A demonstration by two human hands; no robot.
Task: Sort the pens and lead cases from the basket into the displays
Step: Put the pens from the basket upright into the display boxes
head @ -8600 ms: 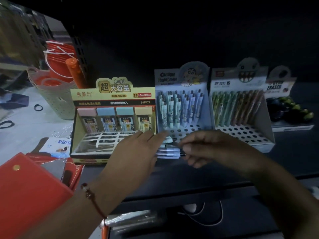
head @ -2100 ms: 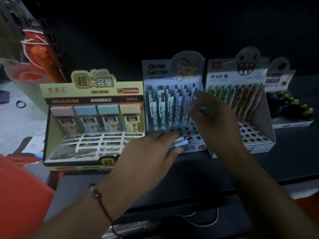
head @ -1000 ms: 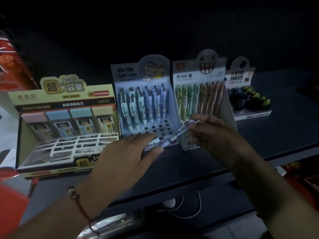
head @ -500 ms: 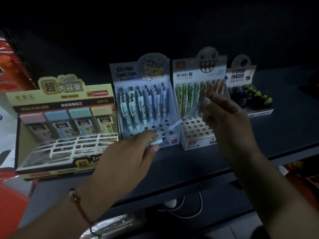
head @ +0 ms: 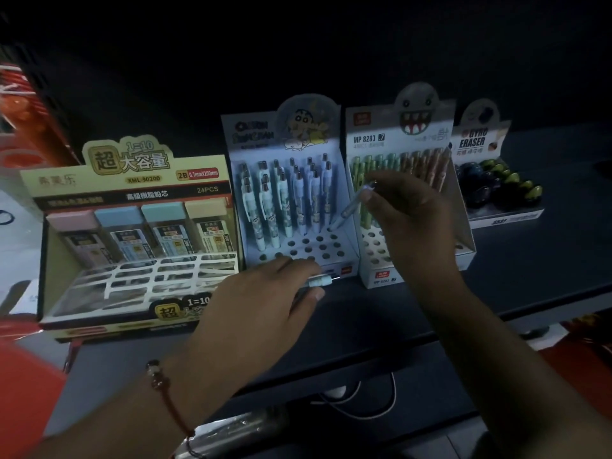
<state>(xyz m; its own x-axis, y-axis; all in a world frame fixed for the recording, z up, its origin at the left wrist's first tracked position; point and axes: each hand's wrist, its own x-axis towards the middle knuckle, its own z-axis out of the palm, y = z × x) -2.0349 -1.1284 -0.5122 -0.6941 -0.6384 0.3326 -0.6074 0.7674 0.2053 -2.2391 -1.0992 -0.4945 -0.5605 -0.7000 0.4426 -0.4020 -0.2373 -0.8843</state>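
1. A red beaded cord bracelet (head: 162, 384) is worn on the left wrist.
2. The left hand (head: 261, 304) is seen over the dark matte bench (head: 381, 313), its grip curled round slim pale pens (head: 319, 280) whose tips protrude.
3. A slender translucent pen (head: 352, 207) is pinched at its top in the grip of the right hand (head: 409, 220), tilted, its tip lowered at a hole of the perforated cardboard cartoon pen display (head: 344, 240).
4. Boxy pastel-capped lead cases (head: 139, 233) are stood in the yellow cardboard display (head: 212, 167) to the left.
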